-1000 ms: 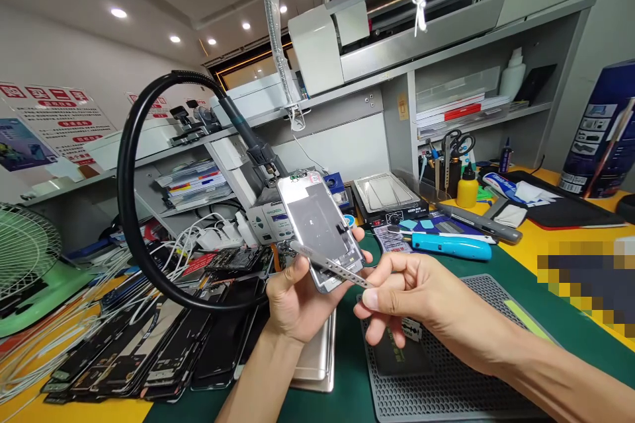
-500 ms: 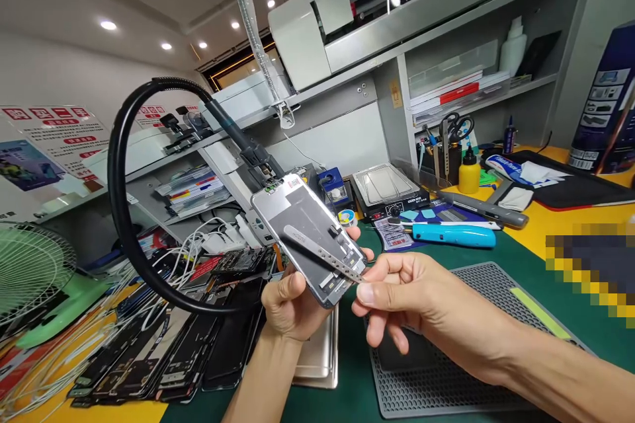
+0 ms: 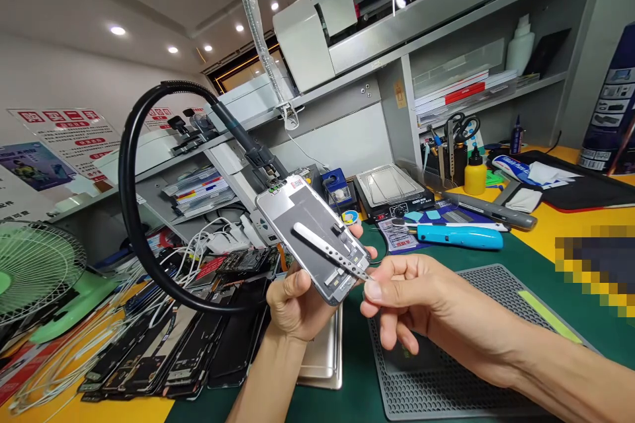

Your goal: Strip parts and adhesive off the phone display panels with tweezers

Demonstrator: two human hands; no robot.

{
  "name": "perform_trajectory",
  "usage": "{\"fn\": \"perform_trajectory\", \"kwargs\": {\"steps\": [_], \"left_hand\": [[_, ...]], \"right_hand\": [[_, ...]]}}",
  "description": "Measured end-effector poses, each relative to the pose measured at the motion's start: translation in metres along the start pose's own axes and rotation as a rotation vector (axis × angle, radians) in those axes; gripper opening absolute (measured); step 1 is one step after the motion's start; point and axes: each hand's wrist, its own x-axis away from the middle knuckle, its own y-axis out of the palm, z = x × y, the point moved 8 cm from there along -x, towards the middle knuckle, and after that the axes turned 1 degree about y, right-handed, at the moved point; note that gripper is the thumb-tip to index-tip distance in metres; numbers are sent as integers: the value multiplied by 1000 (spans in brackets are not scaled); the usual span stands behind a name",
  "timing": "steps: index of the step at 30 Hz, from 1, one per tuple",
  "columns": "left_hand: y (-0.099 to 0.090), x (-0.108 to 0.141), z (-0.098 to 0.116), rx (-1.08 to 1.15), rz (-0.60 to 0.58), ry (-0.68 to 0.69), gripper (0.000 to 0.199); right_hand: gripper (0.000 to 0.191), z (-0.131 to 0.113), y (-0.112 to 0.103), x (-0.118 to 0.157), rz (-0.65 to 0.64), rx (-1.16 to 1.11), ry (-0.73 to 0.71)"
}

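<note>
A phone screen assembly [image 3: 310,225] is held tilted, its back with metal plate and small flex parts facing me. My left hand [image 3: 297,301] grips it from below, with the thumb at the lower left edge and fingertips showing past the right edge. Between the thumb and forefinger of my right hand [image 3: 409,297] is the tip end of metal tweezers [image 3: 325,248]. The broad rounded end of the tweezers points up and left, over the back of the screen.
Several phone parts [image 3: 163,344] and white cables lie at the left by a green fan [image 3: 40,271]. A black hose [image 3: 129,211] loops beside them. Right are a grey mat [image 3: 446,396], a blue tool [image 3: 459,236], a heating plate [image 3: 389,186] and a yellow bottle [image 3: 475,175].
The view has shifted slightly, so most things appear a little farther right. The tweezers' broad end has turned and now looks brighter. Both hands keep their holds.
</note>
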Motion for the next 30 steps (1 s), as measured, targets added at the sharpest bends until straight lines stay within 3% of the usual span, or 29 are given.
{"fn": "perform_trajectory", "kwargs": {"steps": [10,18,30], "left_hand": [[5,0,1,-4,-24,-7,54],[-3,1,1,-34,45,10,54],[4,0,0,-28,-37,8,55]], "right_hand": [[15,1,2,-1,-13,3,2],[17,0,0,1,11,26,5],[24,3,5,3,-37,132,61]]}}
